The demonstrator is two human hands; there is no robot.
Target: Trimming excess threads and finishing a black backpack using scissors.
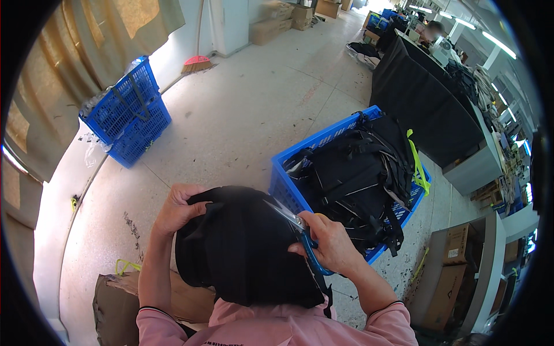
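A black fabric piece, like part of a bag, is held up in front of me. My left hand grips its upper left edge. My right hand holds blue-handled scissors, whose silver blades point up and left across the fabric's top right edge. Both sleeves are pink.
A blue plastic crate full of black backpacks with yellow-green straps stands just right of my hands. Two stacked blue crates sit at the left by a curtain. A brown cardboard box lies at my lower left, more boxes at right. A black-draped table runs along the far right.
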